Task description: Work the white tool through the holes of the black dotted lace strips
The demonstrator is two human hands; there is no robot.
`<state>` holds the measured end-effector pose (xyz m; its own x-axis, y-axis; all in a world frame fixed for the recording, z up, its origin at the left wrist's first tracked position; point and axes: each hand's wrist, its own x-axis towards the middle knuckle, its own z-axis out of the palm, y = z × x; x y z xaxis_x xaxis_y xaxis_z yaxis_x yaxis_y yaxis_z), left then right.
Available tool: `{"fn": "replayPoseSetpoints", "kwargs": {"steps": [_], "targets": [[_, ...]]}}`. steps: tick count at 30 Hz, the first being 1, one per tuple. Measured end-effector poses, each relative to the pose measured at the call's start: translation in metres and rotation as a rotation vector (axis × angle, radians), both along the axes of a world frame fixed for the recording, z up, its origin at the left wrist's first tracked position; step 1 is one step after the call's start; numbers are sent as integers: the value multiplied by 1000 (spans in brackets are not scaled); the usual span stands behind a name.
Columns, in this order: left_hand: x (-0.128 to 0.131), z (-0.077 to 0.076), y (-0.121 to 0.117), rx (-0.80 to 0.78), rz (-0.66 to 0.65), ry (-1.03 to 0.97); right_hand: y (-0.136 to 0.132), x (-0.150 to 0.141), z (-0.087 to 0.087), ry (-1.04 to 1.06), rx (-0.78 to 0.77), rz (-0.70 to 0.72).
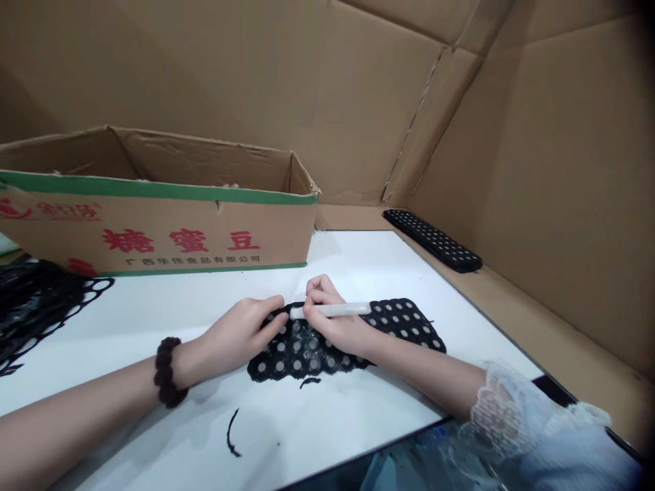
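Our right grip (335,324) clasps the white pen-like tool (353,309), pointing left over the black dotted sheet (297,348), lengthwise across mid-frame; our left grip (243,331) (nearer its left end) pinches the upper edge.

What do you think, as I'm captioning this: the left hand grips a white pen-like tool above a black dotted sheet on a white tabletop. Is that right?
Not quite: the head view shows the right hand, not the left hand, gripping the white pen-like tool above the black dotted sheet on the white tabletop.
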<state>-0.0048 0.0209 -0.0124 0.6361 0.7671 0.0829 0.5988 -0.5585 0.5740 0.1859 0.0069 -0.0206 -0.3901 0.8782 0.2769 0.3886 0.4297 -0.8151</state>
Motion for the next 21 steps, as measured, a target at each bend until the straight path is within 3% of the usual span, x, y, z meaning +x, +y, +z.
{"fn": "replayPoseSetpoints", "kwargs": {"steps": [3,10,14,21], "targets": [[0,1,-2,35,-31,21,1,-2,-2,-15,15,12],[-4,2,13,-138,39,-109,6,5,5,173,-135,-90],[-4,-1,14,-181,53,-154,5,4,5,166,-122,-97],[-1,1,7,-94,75,-79,2,0,1,63,-83,-99]]}}
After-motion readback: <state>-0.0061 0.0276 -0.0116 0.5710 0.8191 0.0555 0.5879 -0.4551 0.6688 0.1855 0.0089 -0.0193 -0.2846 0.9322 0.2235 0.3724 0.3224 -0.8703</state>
